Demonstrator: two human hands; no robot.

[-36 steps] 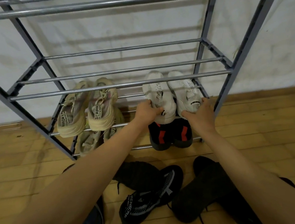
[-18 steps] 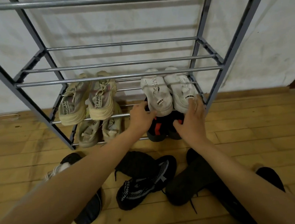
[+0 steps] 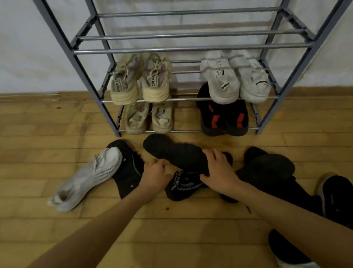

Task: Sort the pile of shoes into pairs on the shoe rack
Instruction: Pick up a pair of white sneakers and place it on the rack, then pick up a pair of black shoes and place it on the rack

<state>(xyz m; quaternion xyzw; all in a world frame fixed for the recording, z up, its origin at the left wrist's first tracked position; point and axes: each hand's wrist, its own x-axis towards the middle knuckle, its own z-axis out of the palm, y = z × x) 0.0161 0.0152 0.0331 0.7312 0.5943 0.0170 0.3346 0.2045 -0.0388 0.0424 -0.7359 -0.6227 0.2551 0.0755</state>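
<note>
A grey metal shoe rack (image 3: 185, 47) stands against the wall. Its second shelf holds a beige pair (image 3: 140, 81) on the left and a white pair (image 3: 236, 79) on the right. Below sit a tan pair (image 3: 148, 117) and a black-and-red pair (image 3: 223, 117). On the floor lies a pile of loose shoes. My right hand (image 3: 218, 170) grips an overturned black shoe (image 3: 172, 149) at its near end. My left hand (image 3: 156, 175) rests curled at that shoe's left edge, above a black shoe with white lettering (image 3: 182, 186); what it holds is unclear.
A white sneaker (image 3: 87, 179) lies on the wooden floor at the left, against a black shoe (image 3: 127, 172). More black shoes (image 3: 268, 168) lie to the right, one (image 3: 341, 202) near my right forearm and another (image 3: 286, 250) at the bottom right.
Both hands have left the white pair on the second shelf and dropped to the floor pile. My view has tilted down and shifted, so more floor shows.
</note>
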